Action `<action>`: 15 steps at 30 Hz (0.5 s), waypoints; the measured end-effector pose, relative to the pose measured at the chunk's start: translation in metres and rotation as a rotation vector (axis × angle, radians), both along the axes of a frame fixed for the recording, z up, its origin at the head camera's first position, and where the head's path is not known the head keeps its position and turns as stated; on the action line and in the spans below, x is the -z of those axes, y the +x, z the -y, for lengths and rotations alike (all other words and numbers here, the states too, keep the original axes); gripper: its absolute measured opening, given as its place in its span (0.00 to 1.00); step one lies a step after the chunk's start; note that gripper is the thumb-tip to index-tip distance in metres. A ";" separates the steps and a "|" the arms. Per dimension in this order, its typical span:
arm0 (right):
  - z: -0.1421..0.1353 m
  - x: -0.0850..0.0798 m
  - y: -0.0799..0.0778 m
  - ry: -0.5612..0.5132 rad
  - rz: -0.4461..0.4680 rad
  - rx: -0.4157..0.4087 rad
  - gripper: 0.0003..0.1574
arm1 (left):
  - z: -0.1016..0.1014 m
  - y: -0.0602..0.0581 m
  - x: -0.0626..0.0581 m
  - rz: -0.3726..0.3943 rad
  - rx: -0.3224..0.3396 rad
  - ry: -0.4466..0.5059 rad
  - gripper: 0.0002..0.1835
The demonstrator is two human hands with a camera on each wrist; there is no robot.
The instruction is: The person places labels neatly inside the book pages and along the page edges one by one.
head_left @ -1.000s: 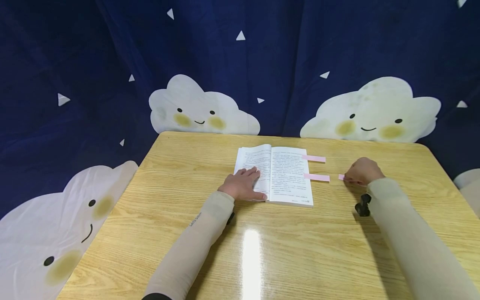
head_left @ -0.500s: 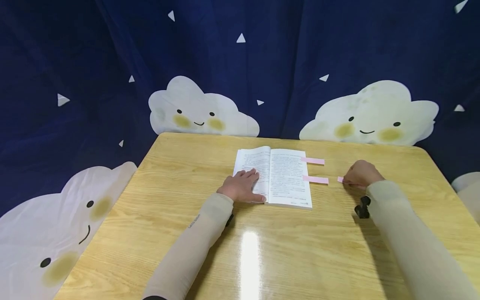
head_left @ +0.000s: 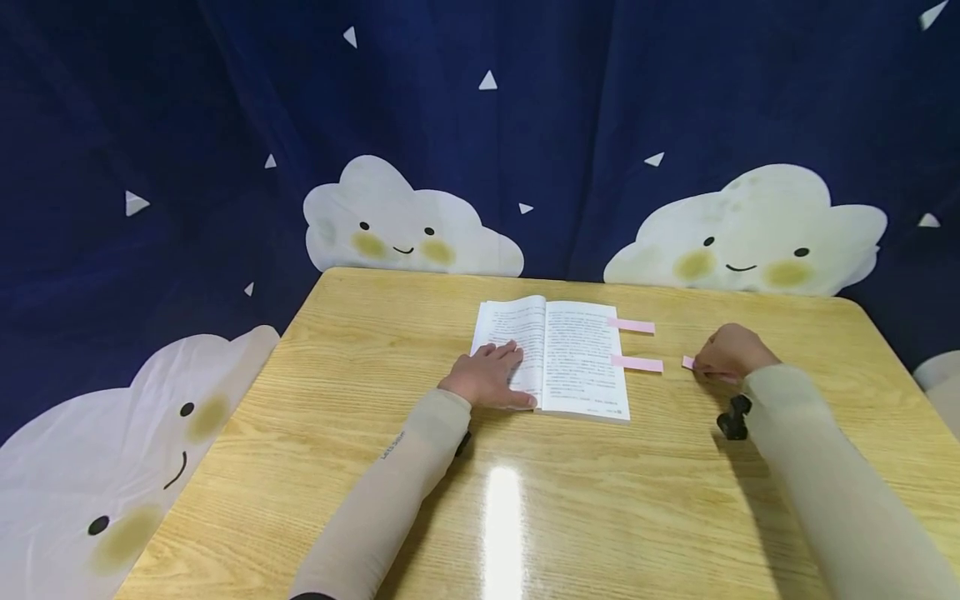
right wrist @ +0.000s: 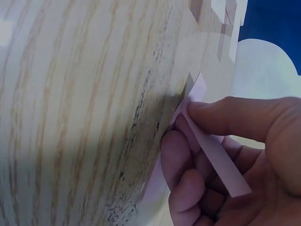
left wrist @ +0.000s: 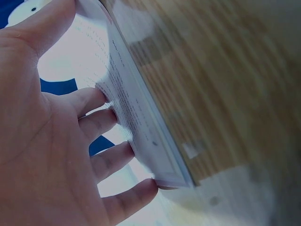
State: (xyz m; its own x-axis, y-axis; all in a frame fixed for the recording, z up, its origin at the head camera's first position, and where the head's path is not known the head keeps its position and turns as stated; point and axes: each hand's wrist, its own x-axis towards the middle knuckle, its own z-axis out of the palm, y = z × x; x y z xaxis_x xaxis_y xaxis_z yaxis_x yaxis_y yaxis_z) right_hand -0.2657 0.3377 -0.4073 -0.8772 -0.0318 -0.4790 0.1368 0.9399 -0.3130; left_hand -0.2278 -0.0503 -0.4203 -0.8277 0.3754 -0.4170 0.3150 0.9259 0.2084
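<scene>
An open book [head_left: 583,358] with printed pages lies on the wooden table. Across its left page rests my left hand [head_left: 483,379], fingers spread, thumb near the fold at the lower edge. The left wrist view shows the palm and the fingertips [left wrist: 123,149] against the page [left wrist: 134,103]. Two pink sticky tabs [head_left: 632,325] jut out from the right page's edge. Right of the book, my right hand [head_left: 729,350] is low over the table. Between thumb and finger it pinches a pink paper strip [right wrist: 221,165], bent upward, with more pink paper [right wrist: 154,183] beneath the fingers.
The light wooden table [head_left: 615,508] has rounded far corners and a bright glare streak in front. Behind it hangs a dark blue curtain [head_left: 555,125] with white clouds and triangles. A small black device [head_left: 733,417] is on the right wrist.
The head view has shifted slightly. Both hands stay in the same places relative to the book, the right one still pinching the pink strip.
</scene>
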 end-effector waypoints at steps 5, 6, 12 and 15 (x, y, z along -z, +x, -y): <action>-0.002 0.000 0.000 -0.016 0.017 0.015 0.16 | 0.000 0.001 0.000 -0.002 -0.004 0.001 0.50; -0.003 0.001 0.000 -0.022 0.024 0.021 0.16 | 0.000 0.001 0.000 0.001 -0.003 0.000 0.50; -0.006 0.002 0.001 -0.050 0.035 0.008 0.17 | -0.001 0.001 -0.001 0.010 -0.001 -0.001 0.50; -0.007 0.002 0.000 -0.070 0.034 0.005 0.18 | 0.000 0.001 -0.001 0.008 -0.004 0.000 0.50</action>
State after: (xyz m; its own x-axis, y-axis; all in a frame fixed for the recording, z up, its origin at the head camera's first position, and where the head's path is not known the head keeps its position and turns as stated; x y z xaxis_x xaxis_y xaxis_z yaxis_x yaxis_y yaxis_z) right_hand -0.2655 0.3446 -0.4098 -0.8609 -0.0617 -0.5050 0.1532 0.9151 -0.3731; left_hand -0.2271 -0.0500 -0.4191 -0.8259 0.3719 -0.4238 0.3092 0.9272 0.2113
